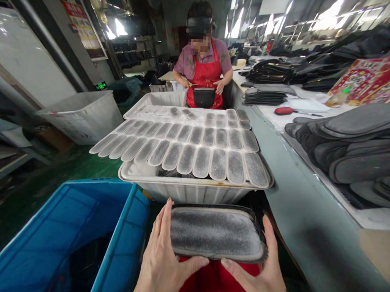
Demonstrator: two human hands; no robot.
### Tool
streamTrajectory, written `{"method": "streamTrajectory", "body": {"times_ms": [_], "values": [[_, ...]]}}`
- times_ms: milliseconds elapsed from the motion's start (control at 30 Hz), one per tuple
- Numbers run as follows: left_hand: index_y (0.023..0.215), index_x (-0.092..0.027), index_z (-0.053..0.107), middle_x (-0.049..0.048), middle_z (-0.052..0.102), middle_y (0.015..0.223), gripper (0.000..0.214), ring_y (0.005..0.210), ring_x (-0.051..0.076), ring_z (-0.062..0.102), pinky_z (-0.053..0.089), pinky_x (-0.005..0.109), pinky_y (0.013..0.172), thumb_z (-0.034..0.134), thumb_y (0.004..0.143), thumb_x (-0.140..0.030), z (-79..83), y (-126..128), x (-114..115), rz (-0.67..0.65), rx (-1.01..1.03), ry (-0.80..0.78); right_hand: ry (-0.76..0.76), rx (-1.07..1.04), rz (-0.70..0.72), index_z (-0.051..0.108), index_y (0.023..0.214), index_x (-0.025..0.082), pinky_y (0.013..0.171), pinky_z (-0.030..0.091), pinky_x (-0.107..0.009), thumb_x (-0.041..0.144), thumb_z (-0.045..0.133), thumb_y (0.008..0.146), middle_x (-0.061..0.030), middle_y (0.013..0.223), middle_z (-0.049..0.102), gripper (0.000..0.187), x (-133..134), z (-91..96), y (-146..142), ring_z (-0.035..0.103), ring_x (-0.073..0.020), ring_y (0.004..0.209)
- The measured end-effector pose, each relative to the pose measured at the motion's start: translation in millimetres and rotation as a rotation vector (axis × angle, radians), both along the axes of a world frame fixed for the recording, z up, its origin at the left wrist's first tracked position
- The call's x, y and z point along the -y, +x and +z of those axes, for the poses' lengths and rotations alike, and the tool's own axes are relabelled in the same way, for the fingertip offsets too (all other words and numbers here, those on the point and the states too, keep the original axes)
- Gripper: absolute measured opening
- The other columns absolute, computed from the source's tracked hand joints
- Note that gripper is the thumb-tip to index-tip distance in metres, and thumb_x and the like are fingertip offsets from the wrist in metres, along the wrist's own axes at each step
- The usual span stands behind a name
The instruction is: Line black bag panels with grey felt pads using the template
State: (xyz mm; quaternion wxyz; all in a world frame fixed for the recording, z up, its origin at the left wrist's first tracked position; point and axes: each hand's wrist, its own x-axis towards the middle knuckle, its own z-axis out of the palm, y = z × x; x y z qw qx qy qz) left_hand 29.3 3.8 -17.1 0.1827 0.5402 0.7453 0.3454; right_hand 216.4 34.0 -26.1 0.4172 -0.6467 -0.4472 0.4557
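Observation:
Between my two hands is a dark, bag-like piece (216, 232), held low in front of a red apron. A rounded, oblong grey panel with a pale rim and powdery streaks faces up on it, and black material shows around its edge. My left hand (165, 250) grips the left end, thumb along the near edge. Around the right end my right hand (263, 264) is closed, its thumb also on the near edge. Just beyond lie rows of similar oblong grey panels (207, 162), overlapping on a white board (157, 113) over a white tub (192, 191).
A blue crate (119, 242) with dark items inside stands at left. At right runs a long table (297, 209) with stacked grey panels (369, 148) and a red-handled tool (284, 111). Opposite, a person in a red apron (204, 69) handles a black bag (203, 96).

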Motion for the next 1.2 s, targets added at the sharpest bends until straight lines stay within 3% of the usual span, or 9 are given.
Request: {"method": "streamTrajectory", "body": {"times_ms": [133, 267, 467, 600, 700, 933, 1200], "values": [[0.15, -0.027, 0.017, 0.0101, 0.032, 0.153, 0.102, 0.141, 0.03, 0.032, 0.034, 0.052, 0.113, 0.076, 0.069, -0.038, 5.3, 6.6, -4.3, 0.036, 0.044, -0.023, -0.042, -0.031, -0.074, 0.019, 0.153, 0.03, 0.113, 0.027, -0.054, 0.058, 0.081, 0.054, -0.0099, 0.149, 0.041, 0.119, -0.7, -2.3, -6.3, 0.042, -0.035, 0.134], [0.15, -0.023, 0.019, 0.0126, 0.035, 0.15, 0.095, 0.139, 0.032, 0.034, 0.032, 0.054, 0.113, 0.071, 0.071, -0.035, 7.0, 7.1, -8.9, 0.033, 0.003, 0.007, -0.059, -0.115, -0.118, 0.024, 0.15, 0.028, 0.11, 0.034, -0.051, 0.054, 0.082, 0.055, -0.01, 0.141, 0.05, 0.114, -3.8, 0.7, -12.8, 0.05, -0.0342, 0.126], [0.15, -0.015, 0.018, 0.0188, 0.04, 0.142, 0.103, 0.133, 0.038, 0.036, 0.034, 0.06, 0.108, 0.075, 0.067, -0.039, 5.4, 8.6, -14.1, -0.036, -0.365, -0.009, -0.024, -0.122, -0.144, 0.032, 0.146, 0.025, 0.107, 0.039, -0.047, 0.051, 0.079, 0.059, -0.0092, 0.133, 0.056, 0.102, -3.8, 8.9, -16.5, 0.054, -0.0326, 0.121], [0.15, -0.014, 0.018, 0.0205, 0.04, 0.137, 0.111, 0.127, 0.042, 0.04, 0.033, 0.064, 0.105, 0.077, 0.064, -0.05, 5.9, 18.5, -16.0, -0.005, -0.511, -0.011, 0.017, -0.058, -0.102, 0.031, 0.145, 0.025, 0.102, 0.044, -0.045, 0.05, 0.076, 0.065, -0.008, 0.128, 0.06, 0.095, -1.3, 3.7, -9.5, 0.057, -0.0317, 0.118], [0.149, -0.015, 0.02, 0.0194, 0.042, 0.135, 0.105, 0.125, 0.042, 0.042, 0.035, 0.064, 0.103, 0.074, 0.067, -0.051, 7.2, 21.6, -17.1, -0.006, -0.478, -0.012, 0.004, -0.087, -0.05, 0.031, 0.144, 0.027, 0.101, 0.045, -0.046, 0.052, 0.077, 0.064, -0.0083, 0.13, 0.06, 0.096, -1.3, -0.1, -2.1, 0.058, -0.0322, 0.117], [0.151, -0.013, 0.015, 0.0177, 0.041, 0.137, 0.105, 0.127, 0.037, 0.04, 0.036, 0.058, 0.106, 0.073, 0.068, -0.042, 16.0, 21.7, -17.2, 0.0, -0.314, -0.049, -0.076, -0.222, -0.045, 0.033, 0.145, 0.03, 0.111, 0.034, -0.048, 0.057, 0.072, 0.071, -0.0057, 0.137, 0.056, 0.088, -1.1, 2.3, 9.0, 0.05, -0.0315, 0.128], [0.152, -0.026, 0.011, 0.0124, 0.042, 0.144, 0.1, 0.133, 0.035, 0.041, 0.037, 0.056, 0.108, 0.071, 0.073, -0.033, 18.3, 16.4, -8.8, 0.042, -0.049, -0.04, -0.082, -0.182, 0.038, 0.032, 0.149, 0.036, 0.116, 0.027, -0.048, 0.055, 0.065, 0.082, 0.002, 0.151, 0.042, 0.077, 4.0, -10.8, 24.6, 0.037, -0.0282, 0.139]]}}
